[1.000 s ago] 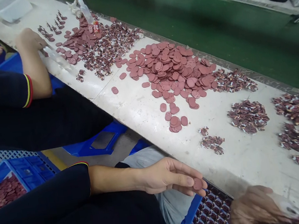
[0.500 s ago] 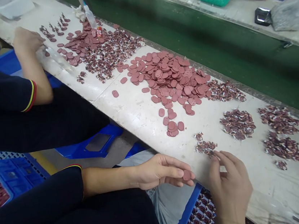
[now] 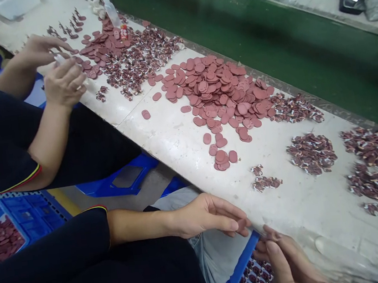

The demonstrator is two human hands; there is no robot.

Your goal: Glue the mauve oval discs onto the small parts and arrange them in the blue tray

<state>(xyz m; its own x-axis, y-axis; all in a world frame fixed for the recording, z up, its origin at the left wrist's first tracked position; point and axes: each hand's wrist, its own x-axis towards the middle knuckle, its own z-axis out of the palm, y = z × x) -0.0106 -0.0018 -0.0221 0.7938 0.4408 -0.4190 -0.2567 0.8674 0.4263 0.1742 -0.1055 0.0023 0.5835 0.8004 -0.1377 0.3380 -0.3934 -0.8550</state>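
Observation:
My left hand (image 3: pixel 212 216) pinches a flat reddish-brown oval disc (image 3: pixel 242 223) between thumb and fingers, just off the table's near edge. To its right, my right hand (image 3: pixel 286 260) has thumb and fingertips pressed together; something small may be between them, too blurred to name. Beyond both hands lies a small cluster of brown-and-white figure pieces (image 3: pixel 266 183). Farther back spreads a big heap of the same oval discs (image 3: pixel 217 92). Below the hands, a blue-edged tray (image 3: pixel 237 266) bears rows of small dark-red and white pieces.
More piles of figure pieces (image 3: pixel 311 153) lie to the right, near a blurred clear bottle (image 3: pixel 340 251). At the left, a co-worker's hands (image 3: pixel 61 81) hold a white-tipped thing. A squeeze bottle (image 3: pixel 111 11) stands farther back. A blue crate (image 3: pixel 29 216) holds discs.
My right hand has drawn back from the small cluster of figure pieces toward my left hand, fingertips now together. My left hand keeps its disc, now tilted. The co-worker's hands have come together.

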